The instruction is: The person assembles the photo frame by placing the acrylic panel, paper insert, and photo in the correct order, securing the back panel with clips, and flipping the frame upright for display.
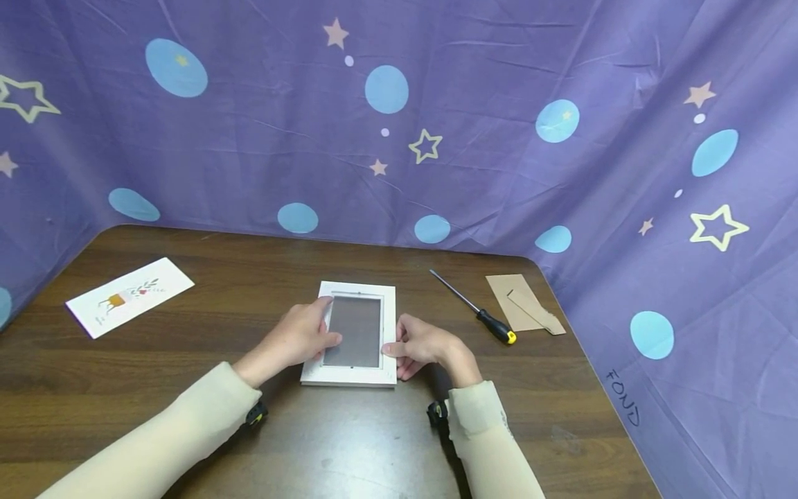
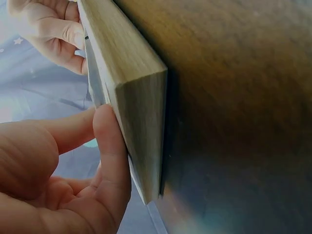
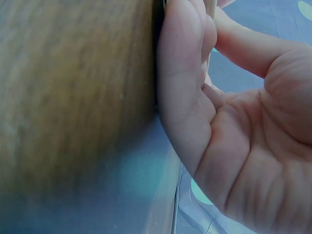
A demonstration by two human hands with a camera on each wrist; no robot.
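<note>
A white picture frame (image 1: 358, 375) lies flat on the table, its short edge toward me. A dark grey panel (image 1: 354, 333) fills its opening, with small metal tabs along the inner edge. My left hand (image 1: 303, 333) is at the frame's left side, thumb reaching over the panel and one fingertip at the upper left inner corner. In the left wrist view its bent fingers and thumb come together at the frame's face, beside the wood-coloured side. My right hand (image 1: 427, 346) grips the right edge, thumb on top and fingers curled against the side; the fingertips are partly hidden.
A screwdriver (image 1: 495, 324) with a black and yellow handle lies right of the frame. Beyond it is a brown cardboard piece (image 1: 508, 284) with a folded strip (image 1: 533, 308). A white printed card (image 1: 137, 294) lies far left on the wooden table (image 1: 249, 270). A purple curtain (image 1: 249, 138) surrounds the table.
</note>
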